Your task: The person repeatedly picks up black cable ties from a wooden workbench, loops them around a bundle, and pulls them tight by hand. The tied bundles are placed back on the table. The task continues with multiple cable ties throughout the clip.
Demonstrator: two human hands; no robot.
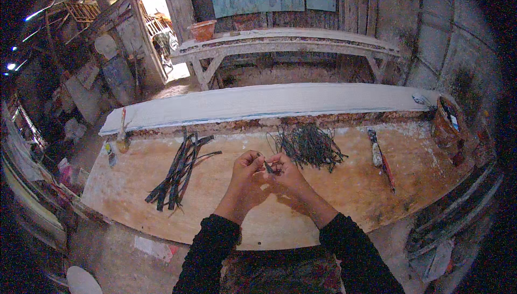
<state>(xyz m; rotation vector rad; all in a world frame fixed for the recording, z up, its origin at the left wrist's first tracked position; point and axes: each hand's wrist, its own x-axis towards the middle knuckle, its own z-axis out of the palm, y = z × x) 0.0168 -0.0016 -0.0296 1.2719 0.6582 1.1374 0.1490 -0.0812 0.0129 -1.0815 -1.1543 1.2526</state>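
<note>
Above the middle of the wooden board (226, 218), my left hand (245, 170) and my right hand (288, 174) meet with fingertips pinched. Between them is a small dark strip (269, 168), its ends mostly hidden by my fingers. Left of my hands lies a loose bundle of flat black strips (176, 178). Just beyond my right hand sits a tangled pile of thin dark strands (311, 146). Farther right rests a slim tool with a red handle (385, 167) and a pale, dark-tipped upper part.
A long white-topped ledge (269, 102) runs along the board's far side. A brown pot (448, 124) stands at the right end. At the left edge are a small brush-like tool (111, 154) and a small upright holder (123, 142). Behind is a bench (291, 38) bearing an orange basin (202, 30).
</note>
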